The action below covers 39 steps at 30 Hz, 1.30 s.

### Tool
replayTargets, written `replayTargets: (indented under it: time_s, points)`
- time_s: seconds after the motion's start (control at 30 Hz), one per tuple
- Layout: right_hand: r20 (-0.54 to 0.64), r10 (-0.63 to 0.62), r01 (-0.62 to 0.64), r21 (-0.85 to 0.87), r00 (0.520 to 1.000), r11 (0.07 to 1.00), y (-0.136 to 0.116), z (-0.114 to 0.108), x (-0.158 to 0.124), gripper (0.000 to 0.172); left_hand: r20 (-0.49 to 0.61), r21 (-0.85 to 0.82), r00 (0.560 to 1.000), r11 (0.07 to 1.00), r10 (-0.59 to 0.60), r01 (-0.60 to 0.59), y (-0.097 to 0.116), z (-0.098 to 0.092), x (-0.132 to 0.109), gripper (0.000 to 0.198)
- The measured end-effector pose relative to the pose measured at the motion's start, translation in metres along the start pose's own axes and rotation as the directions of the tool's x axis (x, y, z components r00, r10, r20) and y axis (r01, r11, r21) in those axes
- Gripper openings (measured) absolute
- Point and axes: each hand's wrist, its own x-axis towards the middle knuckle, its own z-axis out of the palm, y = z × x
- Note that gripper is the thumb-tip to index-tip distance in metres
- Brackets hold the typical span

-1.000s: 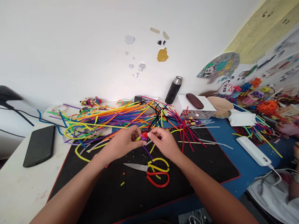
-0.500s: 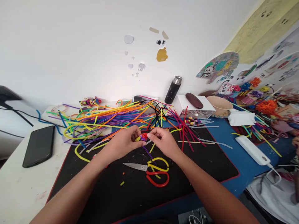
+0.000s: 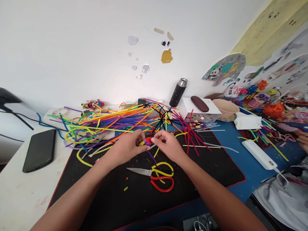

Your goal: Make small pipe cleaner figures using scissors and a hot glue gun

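Note:
My left hand (image 3: pixel 127 146) and my right hand (image 3: pixel 168 145) meet over the black mat (image 3: pixel 197 166). Both pinch a small twisted bundle of pipe cleaners (image 3: pixel 147 141), red, yellow and purple, held between the fingertips of each hand. A purple tail hangs from the bundle down toward the scissors (image 3: pixel 156 176), which lie on the mat just below my hands, with one red and one yellow handle. Behind my hands spreads a big heap of coloured pipe cleaners (image 3: pixel 108 123).
A black phone (image 3: pixel 39 150) lies at the left on the white table. At the back stand a black flask (image 3: pixel 178 93), a white box (image 3: pixel 202 110) and a bowl (image 3: pixel 226 109). A white power strip (image 3: pixel 260 154) lies at right. Another person's hand (image 3: pixel 303 139) shows at the right edge.
My hands and the bundle have stayed almost in place. The other person's hand at the right edge has moved upward.

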Motion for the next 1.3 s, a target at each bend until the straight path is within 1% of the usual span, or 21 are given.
replayTargets:
  time_s: [0.57, 0.87, 0.97, 1.1, 1.2, 1.3]
  points:
    - [-0.009, -0.016, 0.016, -0.002, 1.000, 1.000, -0.001, 0.000, 0.001, 0.031, -0.003, 0.025, 1.000, 1.000, 0.014, -0.014, -0.004, 0.001, 0.000, 0.033]
    - [-0.013, -0.042, 0.042, 0.024, 0.999, 0.999, -0.005, 0.005, -0.001, 0.026, -0.017, -0.061, 1.000, 0.998, 0.003, -0.004, -0.007, 0.002, 0.003, 0.032]
    - [-0.047, -0.057, 0.060, 0.073, 0.997, 0.995, -0.007, 0.006, -0.002, 0.025, -0.051, -0.127, 0.999, 0.992, 0.008, -0.014, -0.012, 0.003, 0.005, 0.034]
    - [-0.102, -0.048, 0.061, 0.127, 0.994, 0.990, -0.006, 0.005, -0.003, 0.031, -0.065, -0.303, 0.998, 0.952, 0.022, -0.040, -0.016, 0.004, 0.007, 0.039]
    - [-0.104, -0.034, 0.051, 0.167, 0.994, 0.985, -0.005, 0.006, -0.005, 0.038, -0.051, -0.436, 0.998, 0.899, 0.028, -0.047, -0.015, 0.002, 0.008, 0.041]
    - [-0.086, -0.003, 0.024, 0.245, 0.996, 0.969, -0.006, 0.009, -0.007, 0.046, -0.058, -0.512, 0.998, 0.857, 0.031, -0.056, -0.012, 0.000, 0.008, 0.041]
